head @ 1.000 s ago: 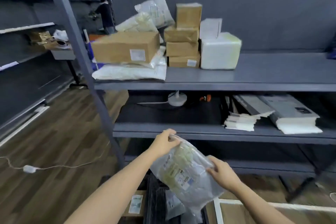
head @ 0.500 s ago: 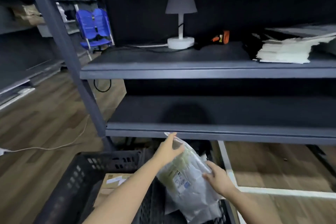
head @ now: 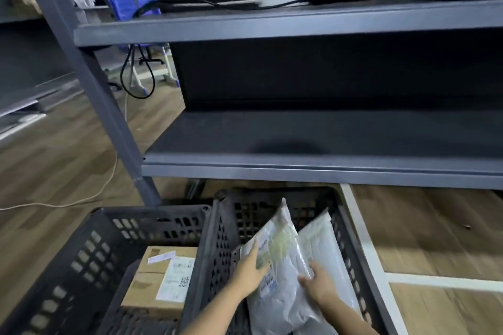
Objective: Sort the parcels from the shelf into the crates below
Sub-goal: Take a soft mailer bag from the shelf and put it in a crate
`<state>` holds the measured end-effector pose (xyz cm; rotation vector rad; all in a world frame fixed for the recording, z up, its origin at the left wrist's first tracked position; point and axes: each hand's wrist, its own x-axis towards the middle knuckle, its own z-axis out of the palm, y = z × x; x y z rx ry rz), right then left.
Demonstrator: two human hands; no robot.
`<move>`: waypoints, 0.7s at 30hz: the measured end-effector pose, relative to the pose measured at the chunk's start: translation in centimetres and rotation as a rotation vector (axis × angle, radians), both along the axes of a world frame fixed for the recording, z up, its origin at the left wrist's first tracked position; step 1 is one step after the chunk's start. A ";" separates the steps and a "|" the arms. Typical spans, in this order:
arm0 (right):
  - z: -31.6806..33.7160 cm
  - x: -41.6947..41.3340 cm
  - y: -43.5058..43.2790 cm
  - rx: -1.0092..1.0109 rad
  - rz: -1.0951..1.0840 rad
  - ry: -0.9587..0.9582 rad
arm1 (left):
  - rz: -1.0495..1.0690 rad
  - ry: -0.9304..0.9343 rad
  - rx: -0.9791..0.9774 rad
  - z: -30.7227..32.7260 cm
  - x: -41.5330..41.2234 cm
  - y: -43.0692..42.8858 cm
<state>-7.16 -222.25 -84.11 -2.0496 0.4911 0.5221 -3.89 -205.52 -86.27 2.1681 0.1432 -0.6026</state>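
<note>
– Below the bottom shelf, where is the grey parcel?
– Inside the right crate, tilted, its top corner pointing at the far wall. A white mailer leans just beside it, touching.
– And the hands?
– The left hand grips the parcel's left edge. The right hand curls onto its lower right side.
– The left crate?
– A labelled cardboard box lies in it.
</note>
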 end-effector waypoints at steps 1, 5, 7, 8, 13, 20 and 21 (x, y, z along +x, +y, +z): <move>-0.4 0.2 0.3 -0.020 0.005 0.006 | 0.013 0.021 0.029 -1.2 0.3 0.0; -2.1 1.3 0.5 -0.050 0.046 0.015 | 0.123 0.129 0.023 -5.8 1.1 -0.5; -2.4 1.9 0.0 -0.120 0.128 0.006 | 0.126 0.130 -0.010 -7.8 1.4 -0.9; -2.5 2.3 -0.3 -0.166 0.166 -0.008 | 0.127 0.141 -0.021 -9.0 1.8 -1.1; -2.0 1.9 -1.3 -0.183 0.244 -0.086 | 0.129 0.186 -0.130 -10.9 1.6 -2.2; -0.6 1.8 -3.0 -0.373 0.251 -0.212 | 0.062 0.187 -0.401 -8.7 1.5 -6.0; -0.2 1.8 -3.3 -0.403 0.264 -0.239 | 0.037 0.169 -0.428 -8.7 1.6 -7.1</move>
